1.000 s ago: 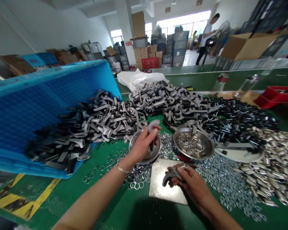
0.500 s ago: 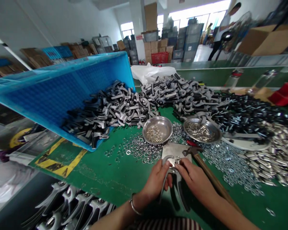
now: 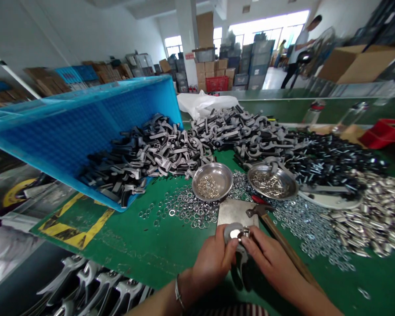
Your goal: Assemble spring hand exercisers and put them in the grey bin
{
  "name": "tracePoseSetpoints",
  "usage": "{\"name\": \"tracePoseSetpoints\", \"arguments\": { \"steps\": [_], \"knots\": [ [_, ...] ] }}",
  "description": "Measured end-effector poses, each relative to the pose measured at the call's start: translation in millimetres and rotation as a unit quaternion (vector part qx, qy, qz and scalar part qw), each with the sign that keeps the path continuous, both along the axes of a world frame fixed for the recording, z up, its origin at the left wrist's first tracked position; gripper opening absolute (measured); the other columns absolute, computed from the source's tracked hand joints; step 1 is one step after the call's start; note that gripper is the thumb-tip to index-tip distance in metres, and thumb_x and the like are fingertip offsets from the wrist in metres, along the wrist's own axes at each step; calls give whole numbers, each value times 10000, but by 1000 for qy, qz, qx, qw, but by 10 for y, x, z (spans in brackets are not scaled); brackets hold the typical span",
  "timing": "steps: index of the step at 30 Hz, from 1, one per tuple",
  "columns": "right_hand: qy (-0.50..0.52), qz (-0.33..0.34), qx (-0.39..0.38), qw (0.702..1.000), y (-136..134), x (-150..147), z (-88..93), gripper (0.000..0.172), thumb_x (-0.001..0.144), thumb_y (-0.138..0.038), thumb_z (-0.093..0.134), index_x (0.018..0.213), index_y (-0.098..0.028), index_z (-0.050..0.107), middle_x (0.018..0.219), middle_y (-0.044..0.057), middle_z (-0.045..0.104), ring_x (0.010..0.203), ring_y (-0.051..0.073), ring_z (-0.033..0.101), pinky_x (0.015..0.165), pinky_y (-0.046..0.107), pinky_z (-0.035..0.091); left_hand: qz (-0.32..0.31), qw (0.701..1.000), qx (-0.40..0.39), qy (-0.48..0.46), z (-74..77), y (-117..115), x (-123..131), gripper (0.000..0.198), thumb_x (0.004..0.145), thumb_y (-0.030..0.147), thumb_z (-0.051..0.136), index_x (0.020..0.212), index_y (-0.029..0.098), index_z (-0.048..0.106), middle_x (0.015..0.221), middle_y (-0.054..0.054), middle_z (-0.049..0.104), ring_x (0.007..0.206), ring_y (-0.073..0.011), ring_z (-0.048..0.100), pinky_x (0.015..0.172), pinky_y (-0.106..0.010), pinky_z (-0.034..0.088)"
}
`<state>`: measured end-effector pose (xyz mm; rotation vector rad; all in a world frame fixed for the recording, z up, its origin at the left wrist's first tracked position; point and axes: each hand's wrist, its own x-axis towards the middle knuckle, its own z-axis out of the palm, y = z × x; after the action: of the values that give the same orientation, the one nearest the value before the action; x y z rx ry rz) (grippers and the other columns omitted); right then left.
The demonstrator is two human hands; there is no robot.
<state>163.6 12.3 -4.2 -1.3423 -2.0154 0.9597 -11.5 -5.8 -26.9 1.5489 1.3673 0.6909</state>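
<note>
My left hand [image 3: 213, 254] is closed around a grey hand tool [image 3: 230, 229] with a curved, hooked jaw and dark handles, over the front of a flat metal plate [image 3: 232, 211]. The tool's handles point down toward me, partly hidden by my hands and shadow. With thumb and fingers pinched, my right hand [image 3: 271, 254] grips a small shiny ribbed metal part [image 3: 245, 232] at the tool's right side. Whether that part is fixed to the tool I cannot tell. A hammer [image 3: 276, 230] with a wooden handle lies right beside my right hand.
Loose rings [image 3: 181, 210] and two metal bowls [image 3: 228, 181] of small parts lie beyond the plate. A blue crate [image 3: 85, 118] spills similar tools [image 3: 164, 151]. Rightward are small nuts [image 3: 303, 228], silver cylinders [image 3: 375, 210] and black-handled parts [image 3: 332, 153]. More tools [image 3: 102, 285] stand lower left.
The tool has tilted, so its jaw faces me more and its handles show less. Both hands have moved slightly down in view, still on it. The whole view has shifted a little.
</note>
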Motion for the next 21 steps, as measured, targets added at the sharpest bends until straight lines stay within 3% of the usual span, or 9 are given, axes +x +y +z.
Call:
{"name": "tracePoseSetpoints", "arguments": {
  "steps": [4,8,11,14,17,19,21],
  "knots": [
    [44,39,-51,997,-73,67,104,309,994,-454,417,1021,-233,631,958,75,742,887,228,704,753,324,552,-101,985,69,124,89,-28,-107,573,917,628,507,1261,169,494,968,-129,712,831,-281,685,714,-363,518],
    [51,44,-53,996,-187,65,74,264,983,-381,440,959,-250,668,925,67,747,854,220,711,752,328,577,-178,952,134,211,148,-61,-124,610,893,708,473,1117,153,590,825,-137,698,694,-277,672,615,-342,495],
    [13,37,-16,999,-95,62,-27,267,1002,-354,425,987,-244,667,889,59,744,811,207,709,725,312,575,-192,949,129,215,107,121,-92,637,891,694,494,1188,134,560,839,-138,710,708,-280,687,595,-325,483],
    [-80,34,40,995,291,170,-123,259,1006,-363,459,1050,-218,669,919,61,742,840,204,702,747,299,557,-179,951,107,228,-5,514,-37,625,869,636,586,1246,139,548,917,-151,723,791,-311,713,637,-350,515],
    [-187,7,113,976,870,466,-135,259,982,-339,515,1092,-191,697,1064,99,714,1015,238,651,906,343,497,-150,939,150,270,-94,917,26,440,827,554,690,1048,173,677,860,-144,714,802,-337,714,703,-408,545],
    [-227,-29,132,964,1245,727,-118,272,977,-304,509,992,-160,739,1032,129,699,1034,273,617,945,396,456,-154,915,215,306,-88,1122,88,336,823,499,718,879,167,717,777,-133,691,769,-336,708,730,-428,550],
    [-269,-57,133,952,1554,963,-123,260,954,-258,532,906,-143,760,978,145,695,995,286,609,929,421,442,-172,884,277,335,-22,1308,199,327,881,458,663,836,140,725,780,-141,682,781,-325,702,757,-422,547]
  ]
}}
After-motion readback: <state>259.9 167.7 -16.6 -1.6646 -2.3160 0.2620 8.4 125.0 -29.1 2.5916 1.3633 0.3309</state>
